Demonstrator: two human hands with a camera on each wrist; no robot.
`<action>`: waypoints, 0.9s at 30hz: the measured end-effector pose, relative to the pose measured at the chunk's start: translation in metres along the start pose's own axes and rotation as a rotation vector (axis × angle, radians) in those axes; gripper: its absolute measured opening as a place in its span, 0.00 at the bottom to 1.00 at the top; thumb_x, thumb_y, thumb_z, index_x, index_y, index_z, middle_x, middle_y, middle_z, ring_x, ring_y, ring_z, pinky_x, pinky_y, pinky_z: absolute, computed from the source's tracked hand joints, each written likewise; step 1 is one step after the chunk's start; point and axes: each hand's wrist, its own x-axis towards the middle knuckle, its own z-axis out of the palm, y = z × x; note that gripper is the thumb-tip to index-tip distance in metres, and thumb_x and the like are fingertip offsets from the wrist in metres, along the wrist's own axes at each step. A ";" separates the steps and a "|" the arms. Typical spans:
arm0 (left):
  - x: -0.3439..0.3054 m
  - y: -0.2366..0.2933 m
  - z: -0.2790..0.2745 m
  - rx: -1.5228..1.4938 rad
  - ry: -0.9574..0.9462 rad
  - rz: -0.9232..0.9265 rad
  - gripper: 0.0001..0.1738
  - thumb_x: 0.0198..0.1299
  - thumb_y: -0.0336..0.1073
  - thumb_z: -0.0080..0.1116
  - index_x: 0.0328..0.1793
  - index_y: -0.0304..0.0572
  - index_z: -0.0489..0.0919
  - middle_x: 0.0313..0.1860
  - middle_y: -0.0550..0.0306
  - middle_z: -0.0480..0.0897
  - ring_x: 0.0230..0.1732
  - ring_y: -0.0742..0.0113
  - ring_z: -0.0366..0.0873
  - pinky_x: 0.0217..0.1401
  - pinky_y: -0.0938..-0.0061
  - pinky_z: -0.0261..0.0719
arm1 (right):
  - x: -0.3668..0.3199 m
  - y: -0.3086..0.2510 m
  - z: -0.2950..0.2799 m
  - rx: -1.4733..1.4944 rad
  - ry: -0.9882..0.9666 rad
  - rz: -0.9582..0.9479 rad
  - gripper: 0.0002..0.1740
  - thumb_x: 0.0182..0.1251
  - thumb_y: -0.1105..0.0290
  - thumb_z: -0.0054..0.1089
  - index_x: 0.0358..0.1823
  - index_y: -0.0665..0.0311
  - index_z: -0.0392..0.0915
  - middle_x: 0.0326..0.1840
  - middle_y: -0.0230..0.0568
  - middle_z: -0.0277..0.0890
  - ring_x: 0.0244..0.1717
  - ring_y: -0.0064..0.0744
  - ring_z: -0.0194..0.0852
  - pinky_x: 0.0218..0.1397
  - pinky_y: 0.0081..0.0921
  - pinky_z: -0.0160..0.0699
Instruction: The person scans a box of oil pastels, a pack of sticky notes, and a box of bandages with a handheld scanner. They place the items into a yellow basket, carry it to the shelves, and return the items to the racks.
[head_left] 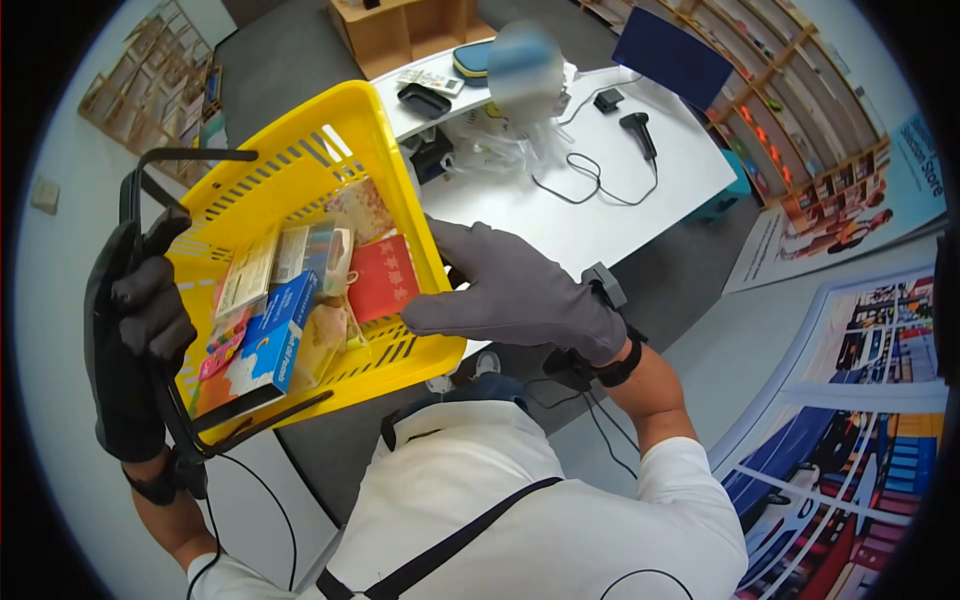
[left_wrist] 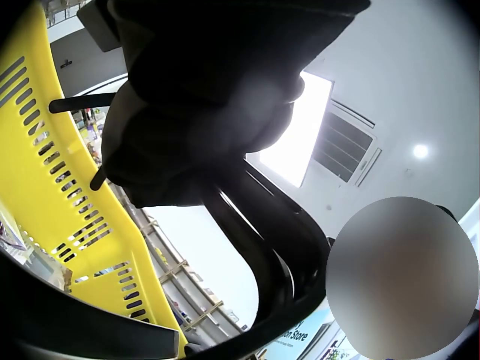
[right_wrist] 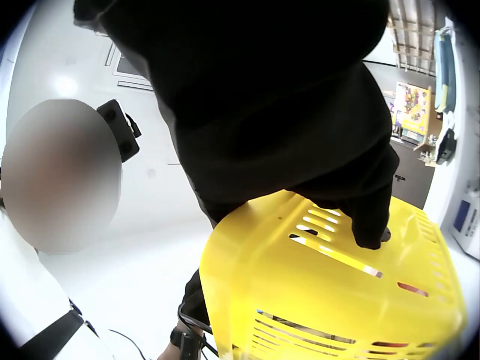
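A yellow basket [head_left: 345, 110] hangs tilted between two gloved hands. The left hand [head_left: 140, 320] curls round its black handles [head_left: 128, 200], also seen in the left wrist view, where the hand [left_wrist: 202, 112] is dark above the yellow wall [left_wrist: 45, 165]. The right hand [head_left: 520, 300] grips the basket's right rim, its thumb over the inner side; in the right wrist view its fingers [right_wrist: 367, 217] lie on the outer wall [right_wrist: 322, 285]. Inside are a blue oil pastels box [head_left: 285, 330], a red packet [head_left: 384, 278] and several clear packages [head_left: 325, 250].
Beyond the basket stands a white table [head_left: 600, 220] with a scanner [head_left: 637, 130] on a cable, a black tray [head_left: 425, 100], a calculator [head_left: 432, 81], plastic bags [head_left: 500, 145] and a dark screen [head_left: 672, 55]. Shelves [head_left: 820, 110] and a poster [head_left: 850, 210] are at the right.
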 end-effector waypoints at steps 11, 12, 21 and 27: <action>-0.025 0.014 -0.027 -0.047 -0.153 0.034 0.13 0.87 0.50 0.51 0.52 0.52 0.76 0.24 0.77 0.68 0.25 0.87 0.60 0.32 0.88 0.65 | -0.013 -0.023 0.050 -0.144 0.127 -0.084 0.47 0.65 0.43 0.72 0.76 0.69 0.71 0.48 0.55 0.92 0.46 0.50 0.92 0.58 0.39 0.87; -0.032 0.016 -0.031 -0.041 -0.108 0.021 0.13 0.87 0.50 0.51 0.48 0.55 0.75 0.23 0.77 0.68 0.25 0.87 0.60 0.32 0.88 0.65 | -0.014 -0.025 0.064 -0.157 0.149 -0.085 0.46 0.65 0.44 0.73 0.75 0.70 0.71 0.48 0.55 0.92 0.46 0.49 0.92 0.58 0.38 0.87; -0.045 0.057 -0.116 -0.024 0.004 0.035 0.31 0.88 0.51 0.45 0.78 0.29 0.73 0.24 0.79 0.64 0.16 0.88 0.54 0.19 0.87 0.57 | 0.013 -0.067 0.150 -0.065 0.214 -0.029 0.43 0.66 0.52 0.74 0.74 0.73 0.70 0.48 0.52 0.91 0.44 0.40 0.94 0.57 0.35 0.90; -0.039 0.067 -0.164 0.052 0.066 0.008 0.29 0.87 0.50 0.46 0.77 0.31 0.74 0.24 0.78 0.64 0.16 0.87 0.56 0.19 0.86 0.58 | 0.072 -0.037 0.202 -0.044 0.220 0.125 0.38 0.66 0.57 0.73 0.72 0.71 0.73 0.49 0.50 0.91 0.44 0.35 0.92 0.55 0.33 0.89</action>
